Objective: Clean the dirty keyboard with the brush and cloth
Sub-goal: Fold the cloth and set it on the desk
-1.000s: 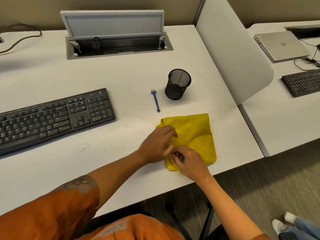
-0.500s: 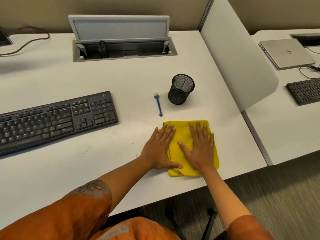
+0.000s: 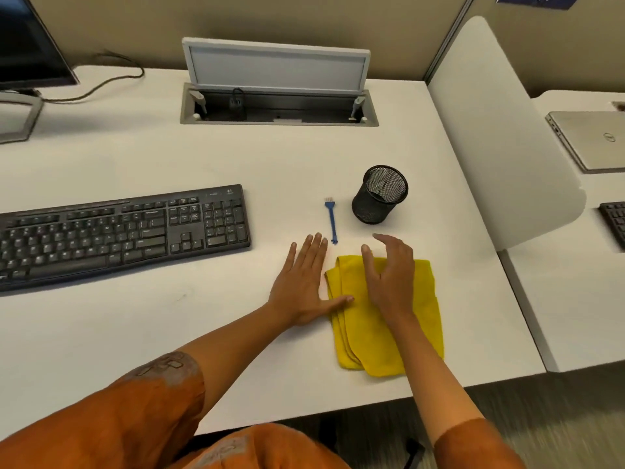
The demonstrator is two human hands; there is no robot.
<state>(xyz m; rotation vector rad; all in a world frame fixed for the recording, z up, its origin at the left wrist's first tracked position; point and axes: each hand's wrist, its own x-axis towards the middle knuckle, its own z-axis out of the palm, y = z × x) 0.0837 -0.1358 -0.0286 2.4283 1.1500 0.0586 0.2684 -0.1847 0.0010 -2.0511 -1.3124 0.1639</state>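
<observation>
Bright yellow folded microfibre cloth (image 3: pixel 406 319), plain, no pattern. Small blue plastic brush (image 3: pixel 331 221), pale bristles at its far end. Black full-size plastic keyboard (image 3: pixel 121 231), keys black with white legends. Black wire-mesh cylindrical pen cup (image 3: pixel 378 195), see-through grid pattern. White laminate desk top (image 3: pixel 135 333), a few faint grey smudges. Pale grey flip-up cable hatch lid (image 3: pixel 275 67), dark grey inside the well. Black monitor screen (image 3: pixel 27 49) on a silver-grey stand. Silver closed laptop (image 3: pixel 592 140) with dark round logo. White rounded divider panel (image 3: pixel 500 140). Beige wall panel behind. Burnt-orange sleeve (image 3: pixel 128 411) with grey-gold floral embroidery.
</observation>
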